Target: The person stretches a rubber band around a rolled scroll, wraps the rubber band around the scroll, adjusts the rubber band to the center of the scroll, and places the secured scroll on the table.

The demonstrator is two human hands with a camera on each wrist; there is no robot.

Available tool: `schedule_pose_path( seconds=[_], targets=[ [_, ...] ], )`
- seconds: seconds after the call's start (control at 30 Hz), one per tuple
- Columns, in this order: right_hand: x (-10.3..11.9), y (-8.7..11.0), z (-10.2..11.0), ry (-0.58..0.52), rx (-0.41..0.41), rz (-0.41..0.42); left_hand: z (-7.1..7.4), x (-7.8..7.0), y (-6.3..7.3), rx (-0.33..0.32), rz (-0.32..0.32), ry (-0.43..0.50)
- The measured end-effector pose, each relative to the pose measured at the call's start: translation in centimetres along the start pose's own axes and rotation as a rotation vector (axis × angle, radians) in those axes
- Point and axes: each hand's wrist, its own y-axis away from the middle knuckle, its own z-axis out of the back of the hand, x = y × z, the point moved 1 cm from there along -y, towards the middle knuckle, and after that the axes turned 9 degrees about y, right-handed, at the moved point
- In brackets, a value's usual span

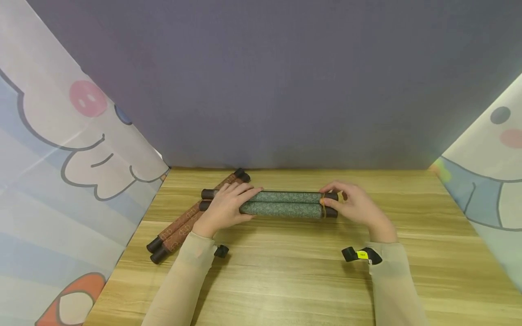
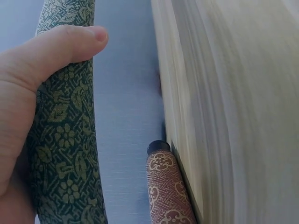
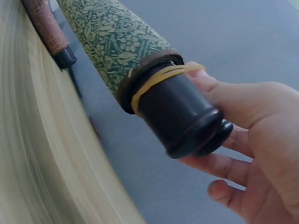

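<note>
A green patterned scroll (image 1: 281,208), rolled from both ends into two parallel rolls with black knobs, is held level above the table. My left hand (image 1: 228,203) grips it near its left end, thumb across the green cloth in the left wrist view. At the other end my right hand (image 1: 355,204) pinches a yellow rubber band (image 3: 163,77) that loops around the black end knobs (image 3: 187,121). In the right wrist view the thumb lies at the band, with fingers behind the knobs. Partly hidden behind the left hand is a brown patterned scroll (image 1: 179,232).
The brown scroll lies slantwise on the wooden table (image 1: 277,271), at its left side. A grey panel (image 1: 285,90) rises along the back edge. Cartoon-printed cloths (image 1: 49,158) hang on both sides.
</note>
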Motion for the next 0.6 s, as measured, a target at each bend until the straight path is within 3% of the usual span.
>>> schedule_pose_path(
  seconds=[0.27,0.6],
  targets=[
    [0.2,0.1,0.2,0.014,-0.073,-0.021,0.1,-0.3,-0.1,0.016,-0.001,0.032],
    [0.3,0.2,0.8,0.028,-0.001,-0.122,0.6,-1.0,-0.3,0.041,-0.035,-0.024]
  ],
)
